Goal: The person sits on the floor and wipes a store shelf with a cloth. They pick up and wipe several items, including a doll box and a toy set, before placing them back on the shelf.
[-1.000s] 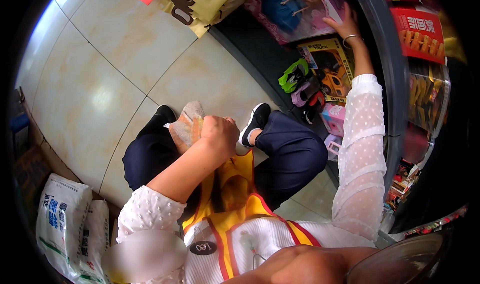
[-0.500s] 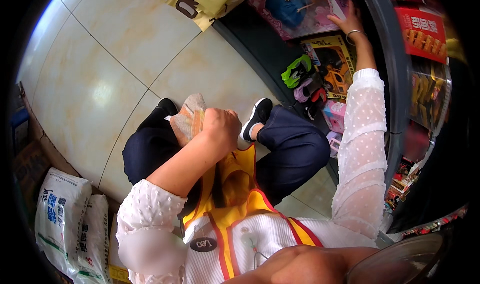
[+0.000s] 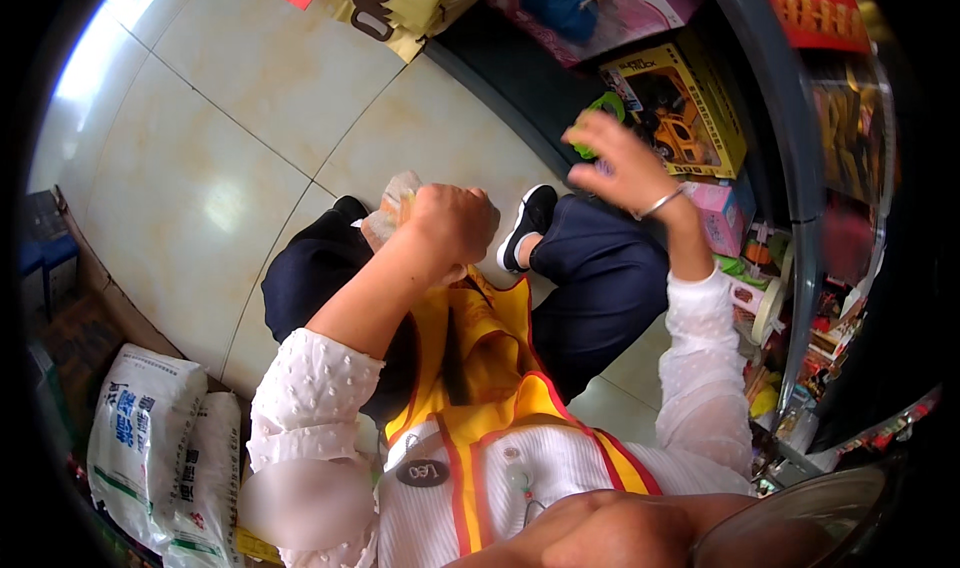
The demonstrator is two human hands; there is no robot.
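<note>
So the person is crouched down on a pale tiled floor [image 3: 230, 158] in front of a low shelf full of toys. Their left hand [image 3: 455, 223] is curled tight around a crumpled cloth-looking bundle [image 3: 392, 208], tan and whitish, held just above the left knee, near the middle of the view. Can't really tell what the bundle is, it's mostly hidden behind the fist.

The right hand [image 3: 620, 163] is up in the air, to the right of and a bit farther out than the left, fingers spread loose and apart, not holding anything. It's motion-blurred. There's a thin silver bracelet [image 3: 660, 204] on that wrist. Right behind the hand is a green toy [image 3: 598, 110], and just to the right of that a yellow box with a toy truck [image 3: 680, 108] sitting on the shelf. A pink box [image 3: 715, 218] lies nearer, beside the right wrist.

A black shoe with a white sole [image 3: 527, 226] pokes out between the two hands. White printed sacks [image 3: 150, 438] sit down at the near left.
</note>
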